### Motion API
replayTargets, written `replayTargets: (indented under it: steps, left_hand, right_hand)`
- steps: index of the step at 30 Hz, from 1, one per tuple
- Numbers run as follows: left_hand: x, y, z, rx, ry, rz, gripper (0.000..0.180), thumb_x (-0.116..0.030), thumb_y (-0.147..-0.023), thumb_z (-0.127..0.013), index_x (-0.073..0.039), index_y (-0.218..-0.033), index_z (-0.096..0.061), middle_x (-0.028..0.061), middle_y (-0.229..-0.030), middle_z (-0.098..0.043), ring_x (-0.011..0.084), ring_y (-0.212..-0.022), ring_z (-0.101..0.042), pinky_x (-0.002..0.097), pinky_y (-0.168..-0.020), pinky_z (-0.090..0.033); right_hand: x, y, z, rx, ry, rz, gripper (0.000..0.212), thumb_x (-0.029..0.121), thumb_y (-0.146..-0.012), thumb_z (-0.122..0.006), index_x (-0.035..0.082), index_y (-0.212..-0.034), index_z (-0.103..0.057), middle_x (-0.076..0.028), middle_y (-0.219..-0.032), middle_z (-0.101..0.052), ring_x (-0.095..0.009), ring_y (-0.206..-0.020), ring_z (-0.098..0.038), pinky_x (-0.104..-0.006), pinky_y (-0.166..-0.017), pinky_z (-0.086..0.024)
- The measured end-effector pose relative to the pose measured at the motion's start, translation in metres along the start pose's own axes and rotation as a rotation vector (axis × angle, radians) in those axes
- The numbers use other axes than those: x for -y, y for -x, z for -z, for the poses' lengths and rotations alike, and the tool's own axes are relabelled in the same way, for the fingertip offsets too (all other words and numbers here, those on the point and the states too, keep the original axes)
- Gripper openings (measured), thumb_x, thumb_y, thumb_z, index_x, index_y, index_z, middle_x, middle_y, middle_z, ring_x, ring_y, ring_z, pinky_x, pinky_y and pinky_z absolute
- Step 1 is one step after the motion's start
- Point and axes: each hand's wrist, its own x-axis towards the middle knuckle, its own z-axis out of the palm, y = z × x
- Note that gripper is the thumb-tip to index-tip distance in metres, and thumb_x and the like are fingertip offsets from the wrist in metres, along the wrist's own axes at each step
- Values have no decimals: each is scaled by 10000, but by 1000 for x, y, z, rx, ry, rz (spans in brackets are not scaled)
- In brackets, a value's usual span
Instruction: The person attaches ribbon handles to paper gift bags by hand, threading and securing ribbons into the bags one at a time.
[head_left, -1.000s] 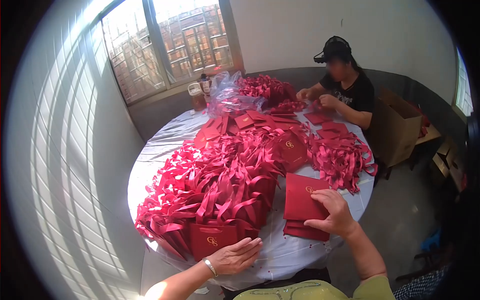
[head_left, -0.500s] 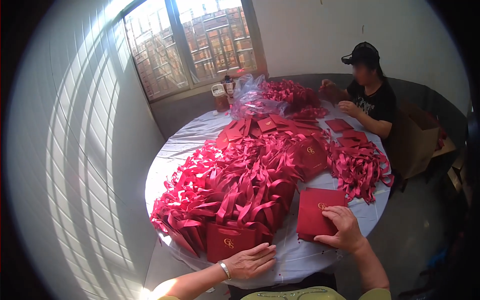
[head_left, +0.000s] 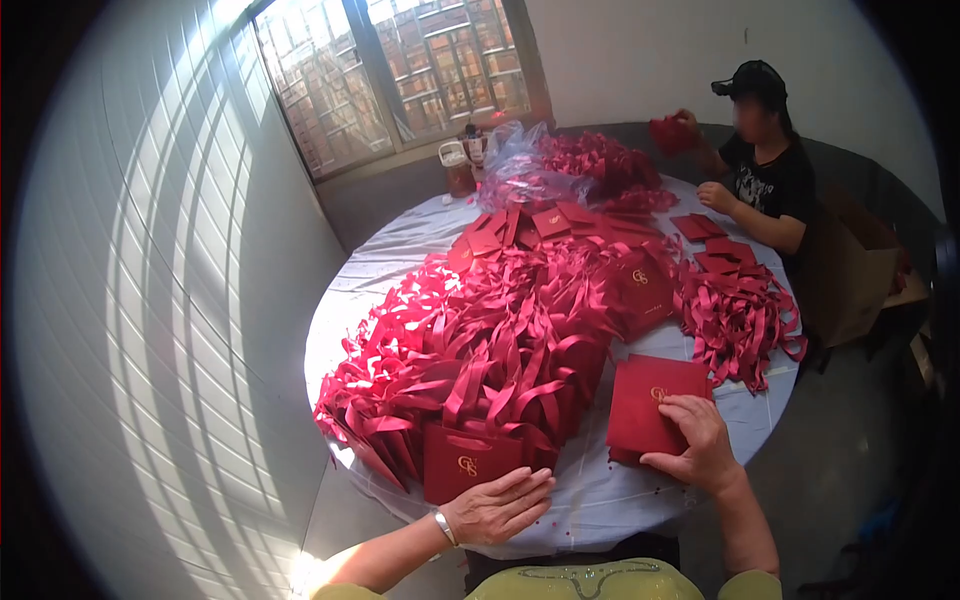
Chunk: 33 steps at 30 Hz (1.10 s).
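My left hand (head_left: 500, 507) lies flat with its fingers stretched out, beside the near edge of a red paper gift bag (head_left: 472, 466) with a gold mark and ribbon handles. It holds nothing that I can see. Farther right, my right hand (head_left: 697, 445) rests on a small stack of flat red gift bags (head_left: 640, 400). Its fingers lie bent over the top bag and its thumb is spread toward the stack's near edge. A large heap of red bags with tangled ribbon handles (head_left: 500, 340) spreads beyond my left hand.
A white cloth (head_left: 340, 290) covers the round table. More ribboned bags (head_left: 740, 320) lie at the right edge. Clear plastic wrap (head_left: 520, 170) and a jug (head_left: 458, 170) stand far back. A co-worker (head_left: 765, 170) sits at the far right beside a cardboard box (head_left: 855, 270).
The co-worker's hand has risen with a red item in it. My view has shifted slightly. Both my hands keep nearly the same places by the bags.
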Motion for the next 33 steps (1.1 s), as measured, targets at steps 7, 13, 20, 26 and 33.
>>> replayTargets:
  steps: [7,13,20,26,33]
  left_hand:
    - [39,-62,83,-430,-96,261,392,-28,-871,-643,15,-1260,-619,200,-1323,-647,339,-1309,-579,466,-1194,-314]
    - [69,-65,144,-777,-141,499,503,-31,-856,-644,125,-1324,-545,271,-1313,-608,418,-1283,-566,492,-1113,-401]
    - [-2,4,98,-985,262,871,143,62,-963,-576,86,-1103,-564,168,-977,-675,157,-776,-647,256,-723,-539]
    - [-74,41,31,-506,518,1339,77,22,-861,-700,12,-938,-698,86,-767,-715,128,-616,-665,243,-566,-509]
    - [-67,-2,17,-303,506,1061,101,26,-816,-707,-6,-912,-699,118,-817,-715,243,-647,-676,310,-591,-531]
  right_hand:
    - [-5,9,-2,-25,-7,13,697,400,-635,-905,15,-1148,-631,-167,-1202,-644,-356,-1112,-612,-478,-977,-473]
    - [-13,0,-6,-50,-38,5,718,342,-618,-923,25,-1181,-610,-178,-1223,-643,-375,-1129,-614,-480,-974,-483]
    - [-23,2,2,-12,-65,-68,734,243,-637,-915,-7,-1256,-610,-186,-1312,-623,-353,-1201,-592,-436,-1050,-457]
    - [-11,4,7,15,-73,-16,738,270,-637,-917,-10,-1249,-615,-187,-1297,-632,-362,-1191,-593,-451,-1047,-453]
    - [16,6,10,77,-4,76,719,372,-649,-889,31,-1226,-629,-151,-1277,-621,-345,-1190,-579,-508,-1071,-425]
